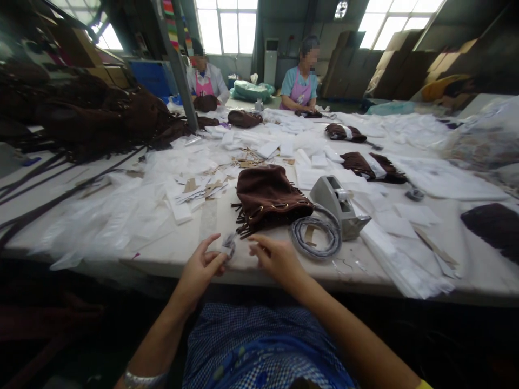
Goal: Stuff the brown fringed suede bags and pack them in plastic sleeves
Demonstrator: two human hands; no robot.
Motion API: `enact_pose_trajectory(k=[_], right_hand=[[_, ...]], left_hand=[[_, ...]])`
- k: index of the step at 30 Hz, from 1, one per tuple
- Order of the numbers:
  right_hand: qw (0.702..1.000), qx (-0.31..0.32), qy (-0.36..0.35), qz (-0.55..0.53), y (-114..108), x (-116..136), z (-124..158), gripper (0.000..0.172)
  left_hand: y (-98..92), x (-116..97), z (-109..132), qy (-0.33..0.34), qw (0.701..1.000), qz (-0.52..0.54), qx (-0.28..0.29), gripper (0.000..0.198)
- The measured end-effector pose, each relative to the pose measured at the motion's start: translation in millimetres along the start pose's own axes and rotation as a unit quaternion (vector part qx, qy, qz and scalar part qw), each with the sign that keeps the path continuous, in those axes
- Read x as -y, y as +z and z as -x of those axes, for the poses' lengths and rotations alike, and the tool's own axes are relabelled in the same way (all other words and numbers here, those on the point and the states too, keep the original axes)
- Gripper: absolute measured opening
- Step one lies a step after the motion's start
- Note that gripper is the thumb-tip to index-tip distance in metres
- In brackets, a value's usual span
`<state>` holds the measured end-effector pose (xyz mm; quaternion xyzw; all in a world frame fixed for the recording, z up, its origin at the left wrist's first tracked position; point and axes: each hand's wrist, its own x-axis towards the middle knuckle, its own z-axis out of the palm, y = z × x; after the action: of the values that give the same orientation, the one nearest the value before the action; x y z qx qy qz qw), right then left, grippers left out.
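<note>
My left hand (206, 260) is closed on a small clear plastic packet (229, 244) with something dark in it, pinched by thumb and fingertips above the table's front edge. To its right, my right hand (275, 259) has its fingers loosely bent, thumb and forefinger apart, and I see nothing between them. A dark brown fringed drawstring bag (267, 192) lies just beyond both hands, its eyeleted mouth towards me. Beside the bag, a coiled strap in pale wrapping (298, 240) rests against a grey tape dispenser (338, 208).
Clear plastic bags (101, 216) and paper scraps (203, 189) litter the white table (251, 263). Brown bags (101, 113) are heaped at left, by a metal post (178, 70). Wrapped fringed bundles (375, 166) lie at right. Two co-workers (300, 86) are across the table.
</note>
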<state>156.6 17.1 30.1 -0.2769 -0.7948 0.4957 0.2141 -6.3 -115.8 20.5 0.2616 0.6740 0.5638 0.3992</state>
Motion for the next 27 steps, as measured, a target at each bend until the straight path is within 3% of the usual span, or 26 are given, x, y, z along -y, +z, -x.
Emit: enact_pose_trajectory(k=[3,5,8,11,14,16,18,21,24,27], right_hand=[[0.957,-0.170,-0.117,0.202,-40,-13,-9,0.024],[0.917,-0.212,-0.151,0.301,-67,-26,-16,0.030],[0.877,-0.186,-0.129,0.425,-99,-46,-30,0.042],[0.865,-0.139,-0.083,0.475,-117,-61,-44,0.048],[0.864,-0.107,-0.048,0.490,-128,-56,-58,0.036],[0.862,-0.104,-0.017,0.497,-135,-40,-69,0.032],[0.854,-0.113,0.000,0.507,-145,-14,-82,0.032],[0.838,-0.108,-0.025,0.534,-170,37,-103,0.032],[0.835,-0.084,-0.064,0.540,-202,88,-124,0.035],[0.873,0.024,-0.097,0.477,-231,127,-143,0.034]], left_hand=[[-12.9,2,-8,0.007,0.996,-0.083,-0.036,0.067],[-20.5,6,-13,0.042,0.978,-0.193,-0.064,0.062],[-22.0,9,-18,0.153,0.914,-0.354,-0.125,0.049],[-3.8,-1,-25,0.276,0.843,-0.435,-0.157,0.042],[29.0,-20,-45,0.371,0.782,-0.491,-0.104,0.051],[49.1,-35,-65,0.391,0.761,-0.516,-0.045,0.070],[61.2,-53,-86,0.394,0.762,-0.513,0.014,0.082],[60.4,-91,-107,0.376,0.798,-0.467,0.064,0.073],[42.2,-144,-112,0.349,0.850,-0.387,0.076,0.054],[15.6,-196,-114,0.261,0.919,-0.273,0.115,0.041]])
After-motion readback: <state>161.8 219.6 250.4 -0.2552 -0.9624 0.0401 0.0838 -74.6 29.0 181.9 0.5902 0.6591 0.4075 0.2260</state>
